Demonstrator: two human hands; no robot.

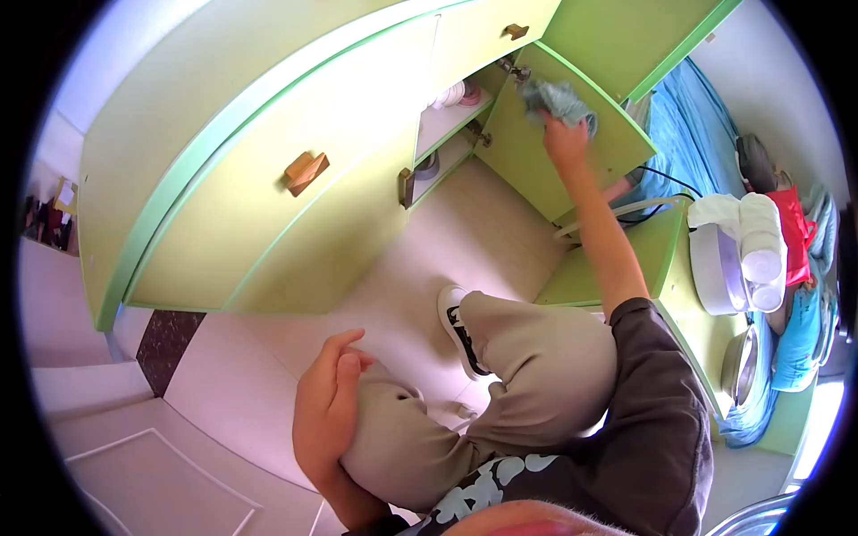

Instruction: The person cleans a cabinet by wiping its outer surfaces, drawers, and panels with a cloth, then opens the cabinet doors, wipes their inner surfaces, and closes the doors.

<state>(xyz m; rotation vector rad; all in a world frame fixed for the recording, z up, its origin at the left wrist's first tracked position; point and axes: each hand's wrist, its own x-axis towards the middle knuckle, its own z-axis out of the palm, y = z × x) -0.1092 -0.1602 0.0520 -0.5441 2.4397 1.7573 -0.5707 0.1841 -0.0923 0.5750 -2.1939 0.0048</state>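
A grey-green cloth (556, 100) is bunched in my right hand (567, 141), which holds it against the inner face of an open green cabinet door (527, 147) at the upper right. The metal hinges are just left of the cloth. My left hand (331, 393) rests by my left knee, touching no object; its fingers are loosely bent, with the index finger and thumb a little apart. Inside the open cabinet, pinkish-white items (454, 95) lie on the upper shelf and a grey round item (429, 164) sits below.
Closed drawer fronts with a wooden knob (307, 172) run along the left. At the right, a low green cabinet (626, 259) holds white rolls (760, 239), a metal bowl (740, 364) and a red bag (794, 234). A black cable hangs behind my right forearm.
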